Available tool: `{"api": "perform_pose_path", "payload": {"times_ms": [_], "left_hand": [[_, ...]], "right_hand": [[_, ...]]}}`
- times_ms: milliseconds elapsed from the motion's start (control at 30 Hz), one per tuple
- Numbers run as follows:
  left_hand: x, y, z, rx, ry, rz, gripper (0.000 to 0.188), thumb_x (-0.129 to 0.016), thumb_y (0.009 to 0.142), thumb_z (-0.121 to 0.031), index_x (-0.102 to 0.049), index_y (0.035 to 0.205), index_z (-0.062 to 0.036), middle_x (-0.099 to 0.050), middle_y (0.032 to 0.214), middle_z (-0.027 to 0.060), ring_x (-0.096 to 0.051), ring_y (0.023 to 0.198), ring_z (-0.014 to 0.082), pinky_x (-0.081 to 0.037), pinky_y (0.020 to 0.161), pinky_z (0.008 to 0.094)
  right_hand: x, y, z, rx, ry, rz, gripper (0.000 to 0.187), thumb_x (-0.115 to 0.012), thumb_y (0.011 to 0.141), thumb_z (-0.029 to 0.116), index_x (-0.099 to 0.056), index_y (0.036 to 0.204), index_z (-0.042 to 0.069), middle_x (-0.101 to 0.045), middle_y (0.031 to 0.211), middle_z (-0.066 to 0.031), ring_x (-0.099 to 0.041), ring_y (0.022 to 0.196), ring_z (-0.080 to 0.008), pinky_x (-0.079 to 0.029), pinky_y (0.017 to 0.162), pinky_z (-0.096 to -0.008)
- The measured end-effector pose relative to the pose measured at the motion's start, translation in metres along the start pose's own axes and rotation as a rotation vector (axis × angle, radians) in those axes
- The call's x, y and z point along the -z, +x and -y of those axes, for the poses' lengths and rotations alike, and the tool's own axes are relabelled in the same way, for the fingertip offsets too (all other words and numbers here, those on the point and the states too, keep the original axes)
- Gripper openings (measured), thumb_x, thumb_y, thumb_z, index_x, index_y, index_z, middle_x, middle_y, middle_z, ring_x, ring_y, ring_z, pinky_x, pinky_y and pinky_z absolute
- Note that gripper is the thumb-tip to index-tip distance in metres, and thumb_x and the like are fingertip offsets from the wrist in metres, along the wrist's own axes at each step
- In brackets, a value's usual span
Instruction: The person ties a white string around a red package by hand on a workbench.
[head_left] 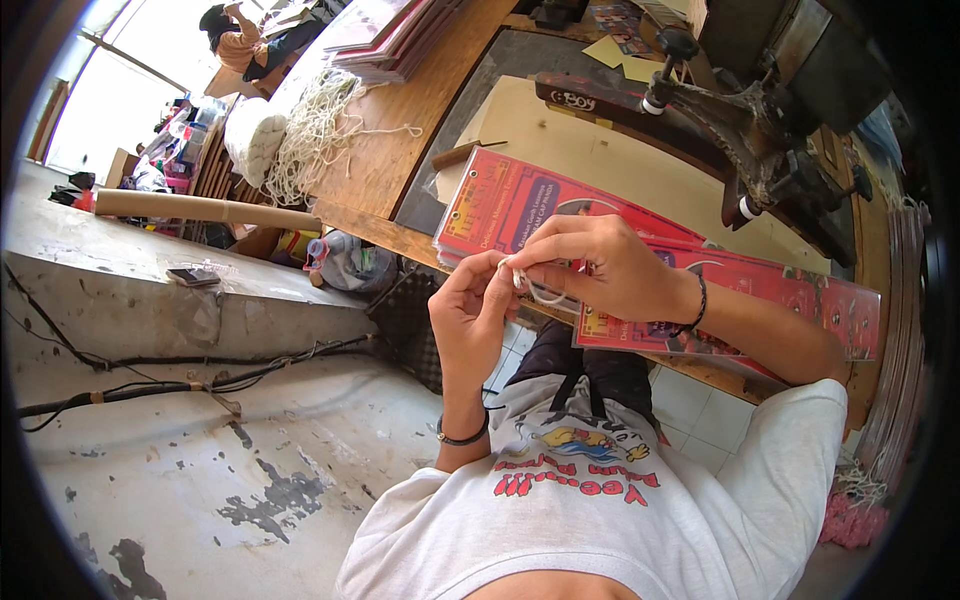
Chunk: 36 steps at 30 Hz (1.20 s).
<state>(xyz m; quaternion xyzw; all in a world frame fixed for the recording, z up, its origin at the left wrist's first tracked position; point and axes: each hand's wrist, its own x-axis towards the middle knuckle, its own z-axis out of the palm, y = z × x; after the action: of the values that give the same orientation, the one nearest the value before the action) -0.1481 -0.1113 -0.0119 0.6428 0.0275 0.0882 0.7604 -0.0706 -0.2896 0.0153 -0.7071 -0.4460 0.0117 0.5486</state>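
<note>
A short length of white cord is pinched between the fingertips of my two hands, in front of my body at the table's near edge. My left hand closes thumb and fingers on it from the left. From the right my right hand grips the same cord, a loop of which hangs below the fingers. Just beyond and under my hands lies a stack of red printed sheets with metal eyelets along its left end. Another red printed stack lies to the right, under my right forearm.
A heap of loose white cord lies at the table's far left, near more stacked sheets. A dark metal clamp-like device stands at the back right. A cardboard tube rests on the left ledge. Another person sits far off.
</note>
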Motion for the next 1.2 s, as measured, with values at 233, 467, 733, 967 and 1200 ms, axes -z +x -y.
{"api": "perform_pose_path", "payload": {"times_ms": [233,467,733,967,1200], "left_hand": [[0.005,0.001,0.001,0.045,-0.083,0.075,0.019,-0.057,0.099,-0.007,-0.064,0.111,0.0053,-0.070,0.089,0.0060,-0.063,0.073,0.0068,-0.048,0.061,0.0189],[0.004,0.000,0.001,0.041,-0.113,0.129,0.021,-0.059,0.099,-0.010,-0.063,0.113,0.0056,-0.070,0.091,0.0073,-0.063,0.075,0.0081,-0.049,0.062,0.0201],[0.005,0.001,0.000,0.039,-0.037,0.113,0.019,-0.062,0.097,-0.007,-0.063,0.111,0.0054,-0.069,0.086,0.0076,-0.063,0.072,0.0098,-0.048,0.060,0.0213],[0.005,0.001,0.000,0.055,-0.133,0.118,0.016,-0.060,0.098,-0.007,-0.063,0.109,0.0042,-0.069,0.086,0.0059,-0.063,0.074,0.0079,-0.049,0.062,0.0192],[0.000,-0.001,-0.002,-0.017,-0.133,0.081,0.016,-0.060,0.098,-0.004,-0.061,0.110,0.0062,-0.067,0.087,0.0052,-0.062,0.077,0.0079,-0.051,0.068,0.0209]], "right_hand": [[-0.007,-0.003,-0.003,0.009,-0.039,-0.041,0.023,-0.070,0.083,0.000,-0.073,0.105,0.005,-0.066,0.092,-0.0091,-0.067,0.079,-0.0223,-0.055,0.069,-0.0311],[-0.006,-0.003,-0.001,0.062,-0.148,-0.082,0.022,-0.074,0.080,0.000,-0.075,0.101,0.007,-0.058,0.086,-0.0067,-0.063,0.072,-0.0195,-0.053,0.062,-0.0306],[-0.006,-0.003,-0.001,0.080,-0.101,-0.085,0.029,-0.073,0.079,0.000,-0.076,0.105,0.012,-0.060,0.085,-0.0064,-0.063,0.071,-0.0180,-0.053,0.061,-0.0301],[-0.004,0.000,0.003,0.037,-0.103,-0.052,0.028,-0.070,0.083,-0.001,-0.075,0.110,0.009,-0.058,0.087,-0.0056,-0.059,0.074,-0.0161,-0.051,0.066,-0.0292],[-0.002,0.002,-0.001,-0.020,-0.009,-0.067,0.021,-0.072,0.084,0.008,-0.074,0.105,0.005,-0.072,0.090,-0.0112,-0.070,0.079,-0.0219,-0.053,0.073,-0.0326]]}}
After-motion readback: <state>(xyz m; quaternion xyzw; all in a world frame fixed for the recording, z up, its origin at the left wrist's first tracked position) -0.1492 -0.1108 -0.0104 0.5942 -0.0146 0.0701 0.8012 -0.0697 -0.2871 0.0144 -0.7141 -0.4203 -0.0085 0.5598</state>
